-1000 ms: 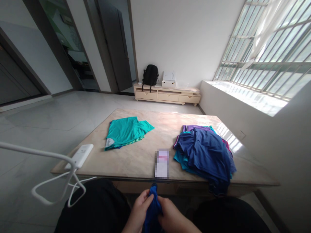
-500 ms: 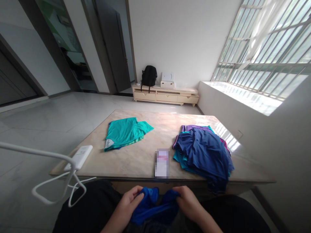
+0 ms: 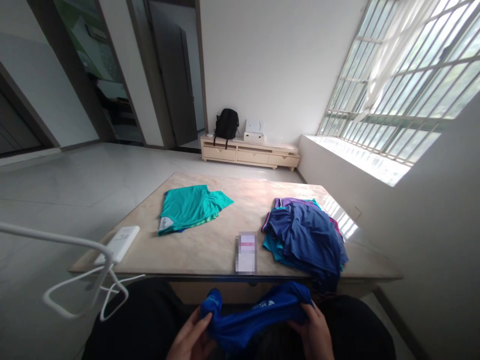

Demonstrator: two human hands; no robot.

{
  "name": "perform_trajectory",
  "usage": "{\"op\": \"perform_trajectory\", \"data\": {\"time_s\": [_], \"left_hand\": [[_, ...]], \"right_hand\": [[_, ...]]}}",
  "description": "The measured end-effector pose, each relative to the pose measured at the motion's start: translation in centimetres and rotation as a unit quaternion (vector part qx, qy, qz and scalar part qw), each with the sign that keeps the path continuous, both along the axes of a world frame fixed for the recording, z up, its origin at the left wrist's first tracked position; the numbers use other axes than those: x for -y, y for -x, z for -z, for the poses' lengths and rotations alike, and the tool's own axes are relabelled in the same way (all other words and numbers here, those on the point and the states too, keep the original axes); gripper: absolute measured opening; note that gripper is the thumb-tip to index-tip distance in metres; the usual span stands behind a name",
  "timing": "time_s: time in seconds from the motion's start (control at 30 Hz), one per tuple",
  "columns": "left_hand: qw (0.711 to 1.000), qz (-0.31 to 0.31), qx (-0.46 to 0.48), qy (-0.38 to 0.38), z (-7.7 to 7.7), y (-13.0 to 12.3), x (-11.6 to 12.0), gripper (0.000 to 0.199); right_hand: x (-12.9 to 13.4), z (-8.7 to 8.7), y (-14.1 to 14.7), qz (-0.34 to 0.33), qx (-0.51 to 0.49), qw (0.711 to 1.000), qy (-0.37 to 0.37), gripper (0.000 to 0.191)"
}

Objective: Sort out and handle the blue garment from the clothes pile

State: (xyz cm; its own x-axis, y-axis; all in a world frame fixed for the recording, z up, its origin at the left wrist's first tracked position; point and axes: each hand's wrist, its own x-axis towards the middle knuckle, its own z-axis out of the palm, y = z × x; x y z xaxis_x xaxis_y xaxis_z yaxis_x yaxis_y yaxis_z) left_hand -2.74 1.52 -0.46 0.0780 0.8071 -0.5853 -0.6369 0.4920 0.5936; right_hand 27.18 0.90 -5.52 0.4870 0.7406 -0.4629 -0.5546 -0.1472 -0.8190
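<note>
Two bare hands apart, the left hand [image 3: 192, 339] and right hand [image 3: 313, 332] each gripping one end of a bright blue garment [image 3: 255, 312], stretched between them above a black-trousered lap [image 3: 138, 317], just before the marble surface [image 3: 210, 250]. Farther up that surface, a teal shirt [image 3: 189, 207], a blurred packet [image 3: 246, 253] and a heaped pile of blue clothes [image 3: 303, 235].

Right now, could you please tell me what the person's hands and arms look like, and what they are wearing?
The left hand and right hand are both bare, with no gloves, and no ring or watch shows. No sleeve or cuff comes into view. The only clothing visible is dark black fabric over the legs.
</note>
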Motion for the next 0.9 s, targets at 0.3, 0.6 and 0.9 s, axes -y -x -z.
{"op": "perform_trajectory", "data": {"time_s": [0.3, 0.6, 0.9], "left_hand": [[0.991, -0.132, 0.031, 0.0, 2.1, -0.2, 0.6, 0.026], [0.995, -0.091, 0.01, -0.035, 2.1, -0.6, 0.5, 0.071], [0.947, 0.105, -0.224, -0.207, 5.7, -0.1, 0.5, 0.056]], "right_hand": [[0.2, -0.5, 1.0, 0.037, -0.077, 0.996, 0.013, 0.052], [-0.2, -0.4, 2.3, -0.082, 0.005, 0.997, 0.007, 0.072], [0.1, -0.3, 2.7, -0.107, 0.217, 0.97, -0.012, 0.128]]}}
